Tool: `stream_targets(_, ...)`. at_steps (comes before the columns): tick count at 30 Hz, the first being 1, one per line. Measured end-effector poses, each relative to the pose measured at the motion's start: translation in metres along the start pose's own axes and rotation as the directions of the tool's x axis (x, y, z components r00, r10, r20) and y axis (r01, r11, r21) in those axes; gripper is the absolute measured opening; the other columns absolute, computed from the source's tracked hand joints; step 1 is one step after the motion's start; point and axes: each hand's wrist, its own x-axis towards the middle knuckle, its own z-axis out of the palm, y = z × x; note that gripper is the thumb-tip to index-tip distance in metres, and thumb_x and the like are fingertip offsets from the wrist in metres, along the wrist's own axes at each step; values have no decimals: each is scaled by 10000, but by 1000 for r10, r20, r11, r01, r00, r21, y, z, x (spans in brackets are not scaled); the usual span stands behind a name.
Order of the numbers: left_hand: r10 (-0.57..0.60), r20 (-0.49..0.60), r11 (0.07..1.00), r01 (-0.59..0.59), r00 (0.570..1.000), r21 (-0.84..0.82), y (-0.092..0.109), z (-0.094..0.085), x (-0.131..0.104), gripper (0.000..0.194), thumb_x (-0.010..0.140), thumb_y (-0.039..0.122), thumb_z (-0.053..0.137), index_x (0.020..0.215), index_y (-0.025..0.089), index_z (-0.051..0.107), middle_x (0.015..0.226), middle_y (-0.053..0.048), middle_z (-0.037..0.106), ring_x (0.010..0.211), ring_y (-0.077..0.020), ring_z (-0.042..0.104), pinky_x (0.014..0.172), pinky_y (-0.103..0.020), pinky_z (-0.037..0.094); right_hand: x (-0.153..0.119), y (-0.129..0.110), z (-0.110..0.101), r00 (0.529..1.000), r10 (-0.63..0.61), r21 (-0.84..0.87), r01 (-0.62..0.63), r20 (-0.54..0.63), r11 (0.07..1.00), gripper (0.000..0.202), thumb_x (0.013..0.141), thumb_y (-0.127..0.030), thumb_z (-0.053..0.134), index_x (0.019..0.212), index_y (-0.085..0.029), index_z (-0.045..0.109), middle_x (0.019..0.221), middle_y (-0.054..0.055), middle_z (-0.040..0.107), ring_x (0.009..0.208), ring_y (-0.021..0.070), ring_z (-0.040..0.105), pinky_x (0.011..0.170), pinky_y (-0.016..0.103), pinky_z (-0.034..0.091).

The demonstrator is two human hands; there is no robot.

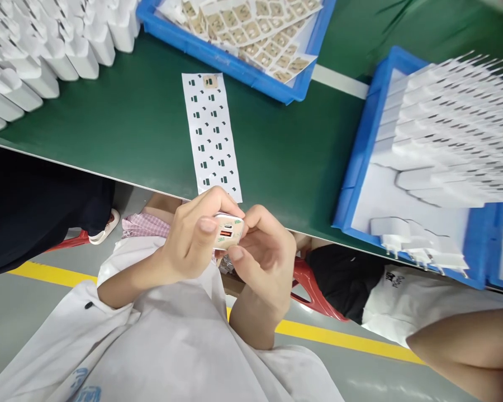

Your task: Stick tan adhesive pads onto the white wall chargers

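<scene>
Between my hands, just over the table's near edge, is a white charger with its port end turned up toward me. A tan sticker covers that face around an orange USB slot and a smaller port. My left hand is closed round the charger's left side, thumb on its edge. With thumb and bent fingers, my right hand grips its right side. Just beyond my hands lies a white sticker sheet full of small cut-outs, with one tan sticker on it near the top.
A blue tray of tan sticker sheets stands at the back. White chargers are lined up at left. At right, another blue tray holds rows of pronged chargers. People sit on both sides; a bare arm shows at lower right.
</scene>
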Motion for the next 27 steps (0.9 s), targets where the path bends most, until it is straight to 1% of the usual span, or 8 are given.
stream_targets(7, -78, 3, 997, 79, 997, -11, -1, -1, 2, 662, 1043, 724, 203, 878, 222, 603, 736, -17, 609, 667, -167, 572, 596, -306, 442, 4, 12, -11, 994, -47, 35, 44, 102, 998, 278, 912, -444, 700, 801, -245, 541, 624, -27, 649, 553, 161, 631, 527, 285, 516)
stream_targets(10, -171, 46, 984, 172, 984, -39, 0, -1, 3, 709, 1016, 772, 190, 865, 220, 609, 708, -15, 631, 630, -167, 573, 593, -310, 442, 4, 21, -15, 974, -223, -112, 227, 47, 967, 257, 932, -466, 708, 864, -241, 607, 650, -33, 659, 523, 141, 612, 500, 271, 502)
stream_targets(12, -237, 86, 969, 242, 968, -47, 0, -1, 4, 729, 1009, 783, 172, 847, 219, 603, 666, -3, 632, 585, -159, 553, 586, -308, 436, 3, 25, -17, 883, -469, -294, 452, 13, 842, 186, 913, -406, 757, 980, -256, 671, 711, -28, 679, 548, 139, 615, 509, 277, 507)
stream_targets(15, -295, 105, 953, 300, 950, -35, -1, 0, 3, 763, 1014, 772, 122, 815, 214, 602, 637, 5, 629, 570, -151, 544, 591, -301, 425, 2, 24, -19, 698, -706, -542, 642, 121, 542, 202, 902, -214, 767, 1087, -277, 721, 776, -8, 694, 659, 167, 670, 591, 308, 572)
stream_targets(18, -316, 119, 947, 320, 941, -13, -3, 1, 2, 774, 1018, 766, 116, 800, 208, 607, 660, -1, 648, 608, -155, 573, 618, -298, 430, 0, 17, -20, 654, -726, -637, 657, 215, 404, 195, 921, -96, 697, 1038, -245, 741, 755, 4, 655, 686, 169, 666, 617, 307, 599)
stream_targets(22, -346, 160, 938, 347, 925, 23, -5, 2, 1, 790, 1003, 786, 95, 783, 206, 585, 656, -8, 650, 602, -158, 565, 613, -301, 422, -4, 9, -20, 662, -711, -646, 653, 236, 394, 180, 932, -58, 647, 947, -224, 715, 721, 2, 623, 643, 159, 626, 574, 299, 576)
stream_targets(24, -351, 180, 936, 347, 919, 52, -6, 1, 0, 830, 972, 820, 49, 767, 207, 571, 636, -11, 634, 586, -161, 547, 596, -305, 407, -7, 5, -21, 719, -653, -660, 614, 240, 433, 183, 946, -67, 632, 923, -239, 692, 731, -5, 630, 627, 148, 612, 562, 288, 551)
stream_targets(27, -301, 205, 954, 295, 931, 63, -8, 1, 0, 867, 933, 857, 5, 749, 210, 552, 577, -1, 576, 550, -159, 502, 567, -308, 381, -10, 1, -20, 842, -511, -674, 479, 172, 562, 163, 986, -129, 613, 881, -242, 662, 711, -23, 611, 591, 121, 561, 522, 261, 471)
